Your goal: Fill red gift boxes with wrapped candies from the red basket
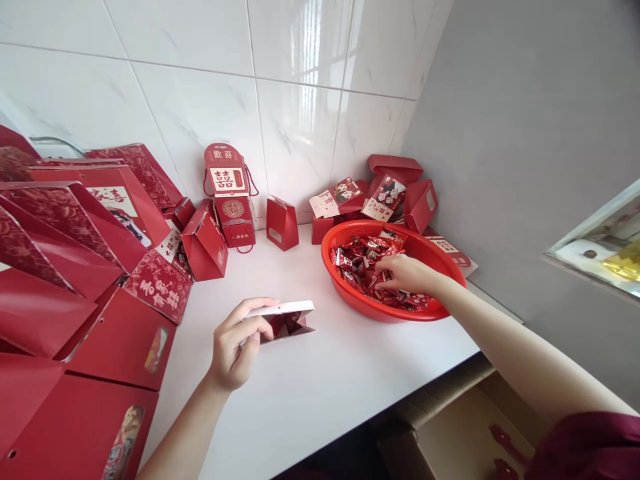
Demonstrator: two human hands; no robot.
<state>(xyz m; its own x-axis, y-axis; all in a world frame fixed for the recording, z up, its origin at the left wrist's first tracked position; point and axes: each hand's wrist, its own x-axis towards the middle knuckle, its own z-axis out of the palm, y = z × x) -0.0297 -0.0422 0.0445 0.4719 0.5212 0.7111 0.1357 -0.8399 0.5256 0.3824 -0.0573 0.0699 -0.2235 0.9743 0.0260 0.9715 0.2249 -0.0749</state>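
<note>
My left hand (pixel 240 343) grips the left side of a small paper gift box (pixel 295 308), whose open top faces me; dark red pieces show inside it. To the right stands a red plastic basket (pixel 350 299) with red wrapped candies (pixel 363 257) in it. My right hand (pixel 400 273) reaches into this basket, fingers bent down among the candies. Whether its fingertips hold a candy is too small to tell.
Many red gift bags (pixel 120 337) crowd the left side. Along the tiled wall stand a stacked box (pixel 233 213), a small red box (pixel 283 223) and a pile of red boxes (pixel 395 167). A cardboard box (pixel 450 440) sits below the table's front edge.
</note>
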